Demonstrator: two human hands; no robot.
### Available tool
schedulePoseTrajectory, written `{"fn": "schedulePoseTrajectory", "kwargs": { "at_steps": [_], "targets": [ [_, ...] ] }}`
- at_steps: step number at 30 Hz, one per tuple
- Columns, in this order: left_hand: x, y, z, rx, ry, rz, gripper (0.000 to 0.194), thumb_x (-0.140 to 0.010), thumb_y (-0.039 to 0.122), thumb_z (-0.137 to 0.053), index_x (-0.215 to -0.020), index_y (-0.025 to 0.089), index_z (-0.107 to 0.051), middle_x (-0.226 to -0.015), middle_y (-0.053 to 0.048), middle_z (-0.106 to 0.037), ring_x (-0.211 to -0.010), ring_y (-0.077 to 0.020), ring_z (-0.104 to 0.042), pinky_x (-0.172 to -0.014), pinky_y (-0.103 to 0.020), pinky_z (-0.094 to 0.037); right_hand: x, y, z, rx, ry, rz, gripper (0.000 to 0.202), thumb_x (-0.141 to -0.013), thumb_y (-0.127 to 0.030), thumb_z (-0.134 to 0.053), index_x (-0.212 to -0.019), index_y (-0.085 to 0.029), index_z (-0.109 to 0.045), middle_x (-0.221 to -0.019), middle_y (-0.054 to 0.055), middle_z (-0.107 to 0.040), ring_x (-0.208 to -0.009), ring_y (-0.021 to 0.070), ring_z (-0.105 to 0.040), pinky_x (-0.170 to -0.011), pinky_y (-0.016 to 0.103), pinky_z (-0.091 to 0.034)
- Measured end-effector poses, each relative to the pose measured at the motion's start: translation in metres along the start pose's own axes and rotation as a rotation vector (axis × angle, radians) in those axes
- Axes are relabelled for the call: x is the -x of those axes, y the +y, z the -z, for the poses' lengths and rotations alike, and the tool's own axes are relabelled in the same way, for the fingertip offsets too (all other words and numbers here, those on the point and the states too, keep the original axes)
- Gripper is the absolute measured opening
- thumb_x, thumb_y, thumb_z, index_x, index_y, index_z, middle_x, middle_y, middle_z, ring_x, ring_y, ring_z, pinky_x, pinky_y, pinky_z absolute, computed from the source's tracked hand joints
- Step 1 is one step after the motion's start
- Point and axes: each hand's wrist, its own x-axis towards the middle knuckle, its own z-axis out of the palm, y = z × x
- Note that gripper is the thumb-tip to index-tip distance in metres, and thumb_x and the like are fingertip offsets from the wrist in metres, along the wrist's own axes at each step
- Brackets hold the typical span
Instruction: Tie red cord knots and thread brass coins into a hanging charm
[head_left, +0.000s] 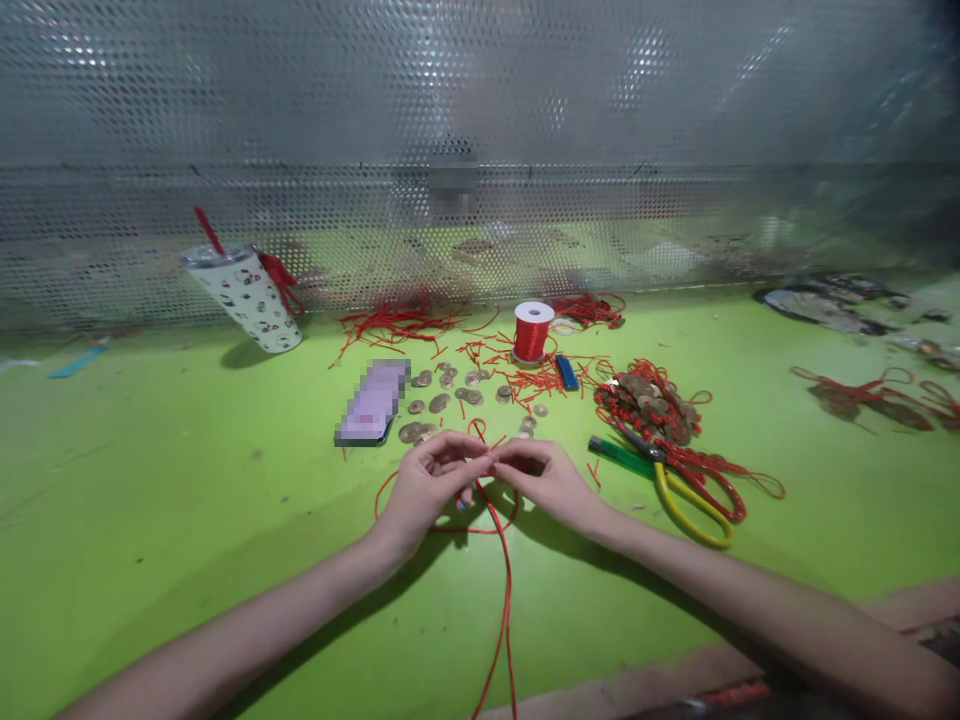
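My left hand (431, 487) and my right hand (549, 482) meet at the centre, fingertips pinched together on a thin red cord (508, 570). A small loop of the cord stands above the fingertips, one wide loop lies around the hands on the table, and two strands hang down toward the near edge. Something small and blue shows by the left fingers. Just beyond the hands lie scattered round metal coins (439, 403). The exact crossing of the cord between the fingertips is too small to make out.
On the green table (225, 600) stand a patterned cup (259, 305) with a straw and a red spool (531, 335). A phone (375, 400) lies left of the coins. Rightward are a blue lighter (567, 373), a green lighter (621, 456), scissors (686, 490) and a corded coin pile (649, 405).
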Motion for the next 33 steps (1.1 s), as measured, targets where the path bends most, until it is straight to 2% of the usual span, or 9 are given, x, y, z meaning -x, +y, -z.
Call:
{"fn": "schedulePoseTrajectory", "kwargs": {
  "at_steps": [8, 12, 15, 20, 26, 31, 33],
  "targets": [
    [-0.003, -0.006, -0.009, 0.228, 0.081, 0.089, 0.025, -0.068, 0.03, -0.089, -0.082, 0.017, -0.074, -0.074, 0.002, -0.067, -0.043, 0.0012, -0.035, -0.043, -0.013, -0.029, 0.002, -0.005, -0.004, -0.004, -0.014, -0.033, 0.017, -0.086, -0.032, -0.07, -0.089, -0.017, -0.078, -0.085, 0.005, -0.077, -0.075, 0.017, -0.066, -0.07, 0.029, -0.05],
    [-0.001, -0.01, -0.014, 0.282, 0.112, 0.109, 0.028, -0.063, 0.028, -0.091, -0.082, 0.017, -0.074, -0.079, -0.001, -0.07, -0.046, -0.0017, -0.039, -0.045, -0.016, -0.03, 0.003, -0.008, -0.007, -0.047, -0.03, -0.034, 0.021, -0.086, -0.037, -0.069, -0.084, -0.016, -0.076, -0.082, 0.005, -0.075, -0.073, 0.0162, -0.064, -0.071, 0.029, -0.049],
    [0.0, -0.012, -0.014, 0.278, 0.121, 0.107, 0.028, -0.063, 0.029, -0.091, -0.081, 0.018, -0.073, -0.075, 0.0, -0.068, -0.048, -0.0036, -0.042, -0.045, -0.016, -0.029, 0.002, -0.009, -0.008, -0.061, -0.033, -0.057, 0.025, -0.086, -0.041, -0.069, -0.083, -0.016, -0.074, -0.078, 0.004, -0.072, -0.069, 0.0151, -0.061, -0.066, 0.028, -0.048],
    [-0.005, -0.011, -0.012, 0.204, 0.141, 0.042, 0.027, -0.064, 0.03, -0.09, -0.08, 0.017, -0.072, -0.076, 0.001, -0.068, -0.053, -0.0052, -0.048, -0.046, -0.016, -0.029, 0.003, -0.006, -0.01, -0.043, -0.032, -0.074, 0.023, -0.084, -0.037, -0.07, -0.082, -0.015, -0.071, -0.073, 0.002, -0.067, -0.06, 0.0123, -0.054, -0.058, 0.026, -0.044],
    [-0.008, -0.007, -0.007, -0.037, 0.116, -0.049, 0.029, -0.068, 0.035, -0.086, -0.085, 0.016, -0.071, -0.077, -0.001, -0.068, -0.057, -0.0087, -0.051, -0.049, -0.02, -0.035, 0.007, -0.005, -0.012, -0.007, -0.054, -0.077, 0.022, -0.086, -0.036, -0.067, -0.08, -0.014, -0.069, -0.07, 0.002, -0.064, -0.061, 0.0135, -0.056, -0.057, 0.027, -0.044],
    [-0.002, -0.006, -0.003, -0.159, 0.16, -0.067, 0.037, -0.079, 0.041, -0.078, -0.107, 0.018, -0.067, -0.052, 0.01, -0.045, -0.046, -0.0079, -0.04, -0.047, -0.02, -0.032, 0.007, -0.005, -0.012, 0.048, -0.018, -0.012, 0.022, -0.086, -0.037, -0.066, -0.082, -0.015, -0.069, -0.074, 0.004, -0.067, -0.064, 0.0144, -0.057, -0.06, 0.027, -0.045],
    [0.0, -0.007, -0.003, -0.189, 0.144, -0.055, 0.037, -0.08, 0.043, -0.076, -0.106, 0.018, -0.069, -0.052, 0.009, -0.048, -0.046, -0.0083, -0.04, -0.046, -0.02, -0.032, 0.007, -0.004, -0.012, 0.058, 0.007, 0.01, 0.022, -0.087, -0.037, -0.066, -0.084, -0.016, -0.07, -0.077, 0.004, -0.069, -0.066, 0.015, -0.058, -0.062, 0.028, -0.046]
  ]
}}
